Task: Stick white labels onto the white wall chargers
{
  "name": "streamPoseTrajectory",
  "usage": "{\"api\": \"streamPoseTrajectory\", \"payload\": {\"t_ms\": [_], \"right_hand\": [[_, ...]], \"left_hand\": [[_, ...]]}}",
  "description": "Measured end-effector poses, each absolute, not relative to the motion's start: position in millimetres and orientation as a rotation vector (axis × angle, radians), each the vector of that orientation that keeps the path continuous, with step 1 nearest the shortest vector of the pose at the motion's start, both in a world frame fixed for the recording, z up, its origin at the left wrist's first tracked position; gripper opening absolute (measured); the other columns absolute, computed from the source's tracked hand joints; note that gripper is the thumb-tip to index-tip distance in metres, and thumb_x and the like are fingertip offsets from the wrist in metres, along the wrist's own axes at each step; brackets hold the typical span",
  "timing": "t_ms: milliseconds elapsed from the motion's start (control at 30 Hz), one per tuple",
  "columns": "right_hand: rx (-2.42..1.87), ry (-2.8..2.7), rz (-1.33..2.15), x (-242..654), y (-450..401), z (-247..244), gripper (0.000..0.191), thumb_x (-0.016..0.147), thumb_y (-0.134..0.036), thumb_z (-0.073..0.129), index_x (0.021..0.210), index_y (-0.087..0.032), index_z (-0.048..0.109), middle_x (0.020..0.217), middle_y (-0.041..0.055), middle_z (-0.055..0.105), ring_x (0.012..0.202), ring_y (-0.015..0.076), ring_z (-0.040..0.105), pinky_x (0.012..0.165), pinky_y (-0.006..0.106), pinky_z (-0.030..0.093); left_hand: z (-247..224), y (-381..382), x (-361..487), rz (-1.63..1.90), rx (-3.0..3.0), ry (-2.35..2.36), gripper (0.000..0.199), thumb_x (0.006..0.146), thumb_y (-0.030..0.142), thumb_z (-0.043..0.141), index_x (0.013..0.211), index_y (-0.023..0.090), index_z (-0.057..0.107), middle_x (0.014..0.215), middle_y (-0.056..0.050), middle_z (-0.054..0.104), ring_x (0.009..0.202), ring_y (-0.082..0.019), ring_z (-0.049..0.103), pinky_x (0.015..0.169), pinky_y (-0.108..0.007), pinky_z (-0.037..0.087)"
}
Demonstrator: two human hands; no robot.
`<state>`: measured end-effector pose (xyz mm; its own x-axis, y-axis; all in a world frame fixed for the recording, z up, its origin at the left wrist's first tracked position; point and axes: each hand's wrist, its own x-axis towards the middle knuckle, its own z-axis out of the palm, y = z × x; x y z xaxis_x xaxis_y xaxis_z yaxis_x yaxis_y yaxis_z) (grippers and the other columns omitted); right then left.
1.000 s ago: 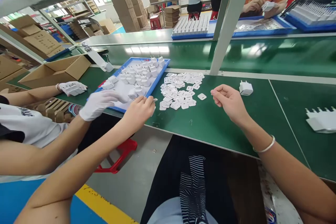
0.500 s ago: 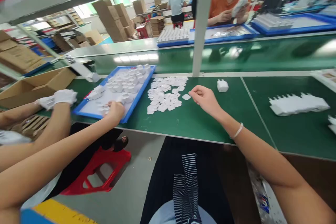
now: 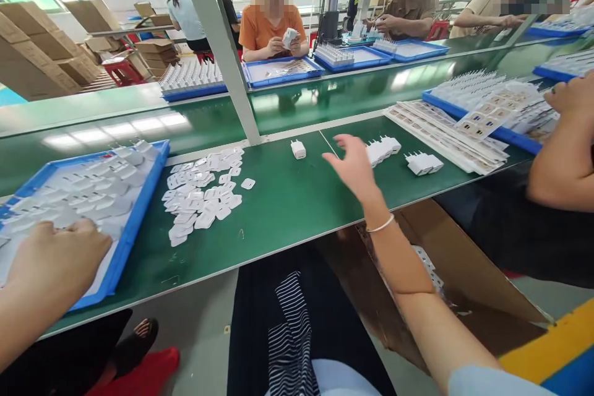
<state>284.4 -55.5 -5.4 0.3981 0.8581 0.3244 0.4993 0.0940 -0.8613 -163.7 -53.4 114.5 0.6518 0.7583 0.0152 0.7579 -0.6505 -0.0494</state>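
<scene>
My left hand [image 3: 60, 253] is over the near part of a blue-rimmed tray [image 3: 121, 247] that holds rows of white plug chargers [image 3: 99, 182]. Its fingers curl downward, and whatever is under them is hidden. My right hand [image 3: 353, 164] is above the green bench, thumb and fingers apart, nothing seen in it. Just beyond its fingers stands a row of white chargers [image 3: 384, 150], partly covered by the hand. A single charger [image 3: 298, 149] stands to the hand's left. Between my hands lies a loose heap of small white square covers [image 3: 204, 198], with one cover [image 3: 248, 184] apart.
A few chargers [image 3: 423, 164] stand farther right, near stacked card sheets [image 3: 445, 136] and another filled tray [image 3: 429, 98]. A co-worker's arm [image 3: 568, 148] reaches in there. A metal post [image 3: 227, 55] rises at the bench's back edge. An open carton [image 3: 464, 247] is below.
The view has swung right. My right hand has left the single cover beside the heap, moved right to the charger row and opened. My left hand stays at the tray.
</scene>
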Motion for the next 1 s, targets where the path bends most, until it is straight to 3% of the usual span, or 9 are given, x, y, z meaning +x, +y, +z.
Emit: {"api": "streamPoseTrajectory", "payload": {"t_ms": [67,133,233,367,467,567,700,833,1000], "right_hand": [[-1.708,-1.081,0.265,325,-67,-22,0.042,0.072,-0.032,0.079,0.097,-0.020,0.047,0.118,0.0169,0.050,0.132,0.0383,0.032,0.103,0.050,0.039],[-1.843,-0.981,0.188,354,-74,-37,0.057,0.059,-0.034,0.088,0.087,-0.022,0.040,0.109,0.0165,0.050,0.129,0.0419,0.032,0.106,0.056,0.036],[-1.913,-0.955,0.136,373,-75,-53,0.063,0.058,-0.043,0.088,0.082,-0.024,0.033,0.100,0.0140,0.050,0.123,0.0398,0.038,0.102,0.056,0.039],[-1.957,-0.948,0.109,370,-72,-58,0.064,0.056,-0.037,0.088,0.080,-0.025,0.030,0.091,0.0099,0.049,0.110,0.0371,0.048,0.086,0.049,0.048],[-1.990,-0.965,0.131,356,-77,-51,0.063,0.055,-0.031,0.088,0.082,-0.025,0.031,0.084,0.0067,0.047,0.095,0.0324,0.052,0.072,0.039,0.048],[-1.992,-1.033,0.168,324,-86,-40,0.056,0.062,-0.035,0.082,0.089,-0.025,0.034,0.089,0.0061,0.049,0.086,0.0259,0.052,0.065,0.032,0.043],[-1.931,-1.222,0.289,252,-97,-20,0.062,0.062,-0.044,0.081,0.105,-0.023,0.042,0.095,0.0063,0.056,0.081,0.0246,0.057,0.068,0.033,0.044],[-1.817,-1.481,0.543,186,-103,5,0.063,0.068,-0.041,0.076,0.119,-0.024,0.042,0.101,0.0060,0.061,0.081,0.0256,0.063,0.072,0.036,0.049],[-1.675,-1.680,0.807,166,-90,32,0.063,0.075,-0.049,0.076,0.123,-0.023,0.045,0.108,0.0078,0.063,0.089,0.0260,0.064,0.073,0.037,0.050]], "left_hand": [[111,-55,-173,0.028,-2.587,-1.322,0.019,0.081,0.022,0.044,0.063,0.019,0.046,0.070,-0.005,0.043,0.078,-0.027,0.059,0.088,-0.057,0.050],[99,-54,-159,0.162,-2.433,-1.281,0.016,0.081,0.022,0.040,0.069,0.020,0.049,0.085,-0.009,0.052,0.071,-0.028,0.056,0.082,-0.061,0.049],[75,-50,-107,0.319,-2.423,-1.162,0.021,0.085,0.018,0.038,0.086,0.017,0.059,0.106,-0.016,0.061,0.079,-0.031,0.064,0.071,-0.048,0.053],[50,-39,-41,0.131,-2.591,-1.138,0.034,0.092,0.024,0.047,0.120,0.009,0.061,0.134,-0.020,0.056,0.084,-0.029,0.070,0.075,-0.043,0.057],[33,-33,-10,-0.082,-2.717,-1.068,0.046,0.091,0.024,0.056,0.134,0.007,0.054,0.138,-0.021,0.054,0.106,-0.032,0.068,0.089,-0.041,0.056],[19,-37,13,-0.231,-2.764,-0.946,0.055,0.092,0.027,0.059,0.141,0.005,0.049,0.142,-0.022,0.053,0.119,-0.035,0.062,0.094,-0.043,0.053],[4,-43,33,-0.306,-2.745,-0.763,0.053,0.095,0.031,0.054,0.142,0.008,0.050,0.151,-0.020,0.048,0.123,-0.036,0.058,0.095,-0.045,0.050],[-5,-34,30,-0.381,-2.778,-0.730,0.046,0.093,0.022,0.051,0.137,0.009,0.056,0.149,-0.021,0.050,0.128,-0.036,0.055,0.098,-0.045,0.050],[-10,-11,-5,-0.690,-3.001,-0.754,0.047,0.094,0.016,0.044,0.140,0.013,0.052,0.134,-0.019,0.058,0.102,-0.023,0.069,0.073,-0.032,0.058]]}}
